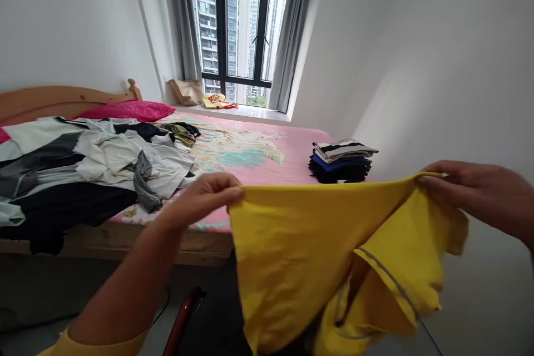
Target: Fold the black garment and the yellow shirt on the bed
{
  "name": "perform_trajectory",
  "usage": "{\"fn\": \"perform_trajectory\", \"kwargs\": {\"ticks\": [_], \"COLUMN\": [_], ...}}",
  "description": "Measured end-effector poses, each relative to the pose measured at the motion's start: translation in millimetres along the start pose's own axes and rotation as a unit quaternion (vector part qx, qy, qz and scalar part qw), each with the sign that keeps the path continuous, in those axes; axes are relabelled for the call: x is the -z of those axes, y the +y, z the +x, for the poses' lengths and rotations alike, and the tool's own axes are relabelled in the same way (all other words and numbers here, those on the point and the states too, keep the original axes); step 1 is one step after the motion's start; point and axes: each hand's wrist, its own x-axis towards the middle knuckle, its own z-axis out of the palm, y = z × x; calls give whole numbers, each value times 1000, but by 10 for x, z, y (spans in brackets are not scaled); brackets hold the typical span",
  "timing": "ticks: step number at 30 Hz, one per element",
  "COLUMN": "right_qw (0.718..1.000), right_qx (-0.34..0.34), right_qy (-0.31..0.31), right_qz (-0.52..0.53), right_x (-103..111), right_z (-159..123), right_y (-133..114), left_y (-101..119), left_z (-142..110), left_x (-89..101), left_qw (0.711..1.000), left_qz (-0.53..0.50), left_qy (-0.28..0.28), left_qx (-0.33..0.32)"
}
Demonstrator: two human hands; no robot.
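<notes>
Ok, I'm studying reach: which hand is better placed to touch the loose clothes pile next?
Probably the left hand: it appears nearer the loose clothes pile than the right hand does. Both hands grip the yellow garment, so the left would first have to let go.

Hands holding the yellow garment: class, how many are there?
2: the left hand holds the yellow garment by one end of its top edge, the right hand by the other.

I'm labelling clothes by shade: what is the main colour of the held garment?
Garment: yellow, seen in the head view.
</notes>
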Motion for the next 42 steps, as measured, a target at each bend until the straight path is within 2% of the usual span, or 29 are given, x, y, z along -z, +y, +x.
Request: {"fn": "perform_trajectory", "kwargs": {"ticks": [1, 2, 3, 5, 7, 8, 10, 12, 14, 16, 18, 19, 22, 26, 31, 36, 39, 42], "right_qw": [996, 988, 986, 996, 990, 976, 941, 921, 921, 927, 929, 927, 925, 917, 925, 942, 953, 946], "right_qx": [-37, -75, -89, -67, -2, 33, 99, 162, 195, 192, 137, 94, 35, 15, 10, -23, -108, -190], "right_qy": [-80, -132, -143, -47, 78, 95, 60, -9, -93, -177, -235, -252, -266, -268, -227, -159, -60, 28], "right_qz": [-6, -11, -8, 22, 116, 191, 317, 355, 323, 270, 250, 264, 268, 295, 305, 296, 276, 261], "right_x": [-53, -108, -165, -291, -446, -542, -781, -1098, -1494, -1948, -2408, -2619, -3097, -3371, -3428, -3347, -3280, -3252], "right_z": [189, 389, 589, 959, 1248, 1353, 1468, 1446, 1290, 1021, 678, 494, -24, -462, -607, -711, -864, -1102], "right_y": [-63, -147, -256, -548, -915, -1107, -1452, -1675, -1726, -1611, -1385, -1256, -895, -625, -599, -682, -677, -657], "left_y": [-133, -271, -414, -712, -1036, -1211, -1587, -1977, -2336, -2621, -2814, -2881, -3000, -3070, -3077, -3010, -2966, -2946], "left_z": [48, 98, 147, 237, 304, 325, 332, 277, 156, -5, -162, -226, -334, -349, -369, -385, -397, -478], "left_x": [-112, -232, -348, -531, -607, -602, -534, -431, -343, -290, -265, -260, -258, -279, -310, -290, -282, -324], "left_qw": [999, 998, 994, 986, 973, 962, 933, 899, 869, 848, 836, 833, 830, 828, 828, 834, 836, 839], "left_qz": [-19, -50, -86, -146, -192, -212, -246, -268, -272, -266, -262, -263, -269, -276, -274, -261, -247, -236], "left_qy": [-17, -25, -31, 1, 78, 122, 203, 258, 305, 330, 341, 344, 342, 345, 344, 351, 359, 359], "left_qx": [20, 38, 53, 78, 104, 122, 169, 231, 281, 317, 339, 345, 348, 346, 347, 335, 334, 332]}}
